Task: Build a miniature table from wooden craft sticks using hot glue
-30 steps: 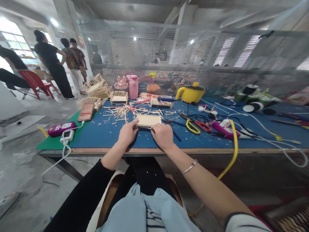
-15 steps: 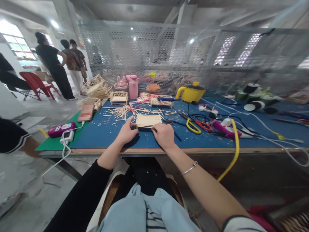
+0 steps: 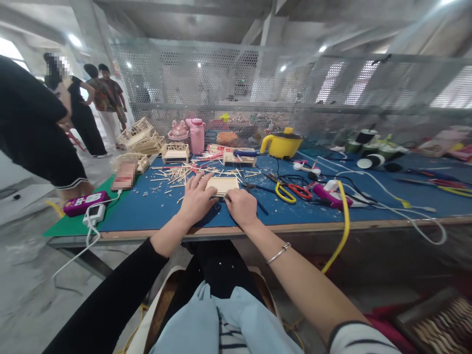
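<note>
A small slatted model of pale wooden sticks (image 3: 226, 185) lies on the blue mat in front of me. My left hand (image 3: 197, 200) rests over its left end, fingers spread and stretched forward, hiding that end. At the front right corner, my right hand (image 3: 241, 206) is closed, with thumb and fingertips pinched on the model's edge. What exactly sits between those fingertips is too small to see. Loose sticks (image 3: 180, 173), some red-tipped, are scattered just behind the model. Pliers with yellow handles (image 3: 284, 192) lie to the right.
Finished-looking stick models (image 3: 175, 153) stand behind, near a pink bottle (image 3: 196, 136) and a yellow pot (image 3: 283, 144). Red-handled scissors (image 3: 300, 191), a purple power strip (image 3: 332, 196) and cables occupy the right. A phone (image 3: 124, 174) and another power strip (image 3: 86, 202) lie left. People stand beyond.
My left hand has moved from beside the model to over its left end, fingers now spread. My right hand keeps its pinch. A person at left has come further into view.
</note>
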The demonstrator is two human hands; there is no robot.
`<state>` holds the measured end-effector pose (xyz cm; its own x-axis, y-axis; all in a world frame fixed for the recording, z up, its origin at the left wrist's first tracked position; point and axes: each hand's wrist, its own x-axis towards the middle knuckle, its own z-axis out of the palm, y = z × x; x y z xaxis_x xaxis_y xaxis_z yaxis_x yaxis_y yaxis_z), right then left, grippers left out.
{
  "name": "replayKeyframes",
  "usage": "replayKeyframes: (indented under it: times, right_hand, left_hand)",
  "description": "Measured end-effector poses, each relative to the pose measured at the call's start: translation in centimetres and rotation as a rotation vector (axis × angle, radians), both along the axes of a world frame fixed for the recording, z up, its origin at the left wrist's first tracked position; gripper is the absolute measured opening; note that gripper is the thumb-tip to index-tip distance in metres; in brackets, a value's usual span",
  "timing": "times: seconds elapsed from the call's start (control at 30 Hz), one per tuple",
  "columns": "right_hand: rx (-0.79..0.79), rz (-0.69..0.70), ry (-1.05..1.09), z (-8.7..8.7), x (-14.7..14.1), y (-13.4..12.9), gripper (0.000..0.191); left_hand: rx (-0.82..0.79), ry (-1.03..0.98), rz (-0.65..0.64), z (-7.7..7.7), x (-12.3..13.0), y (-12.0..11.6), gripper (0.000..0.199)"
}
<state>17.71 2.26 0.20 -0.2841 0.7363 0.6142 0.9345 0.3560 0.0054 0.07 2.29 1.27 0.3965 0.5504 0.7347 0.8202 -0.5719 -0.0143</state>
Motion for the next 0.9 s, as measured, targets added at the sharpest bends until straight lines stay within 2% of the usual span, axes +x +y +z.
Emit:
replayKeyframes:
  times: [0.1,0.23,0.3,0.43,0.5,0.6,0.63,0.67,0.77,0.9]
  right_hand:
    - [-0.016,-0.005,-0.006,0.2,0.0,-0.1,0.018]
    - [-0.038,-0.01,-0.011,0.3,0.0,-0.1,0.018]
    - [-0.048,-0.007,-0.01,0.2,-0.1,-0.1,0.018]
    - [-0.064,0.009,-0.004,0.2,-0.1,0.0,0.019]
    - [-0.068,0.015,-0.001,0.2,0.0,0.0,0.019]
    - [-0.076,0.023,0.006,0.4,0.0,-0.1,0.018]
    - [-0.079,0.025,0.009,0.4,0.0,-0.1,0.019]
    - [-0.083,0.027,0.012,0.4,0.1,-0.1,0.019]
    - [-0.094,0.025,0.018,0.5,0.0,-0.2,0.019]
    - [-0.105,0.032,0.015,0.6,-0.1,-0.2,0.017]
  left_hand:
    - [0.136,0.147,0.016,0.2,0.6,0.5,0.007]
    - [0.18,0.201,-0.004,0.0,1.1,0.9,0.018]
    - [0.088,0.136,-0.037,0.0,1.1,0.9,0.021]
    - [-0.236,-0.179,-0.165,0.5,1.2,0.6,0.022]
    - [-0.291,-0.248,-0.183,0.7,1.6,-0.2,0.018]
    - [-0.501,-0.568,-0.206,0.6,3.4,-2.3,0.015]
    - [-0.82,-1.056,-0.258,0.5,4.2,-3.2,0.015]
    - [-0.948,-1.224,-0.261,0.4,5.1,-3.9,0.018]
    - [-1.153,-1.511,-0.29,0.3,7.2,-5.0,0.023]
    - [-1.284,-1.852,-0.291,0.7,7.3,-3.6,0.024]
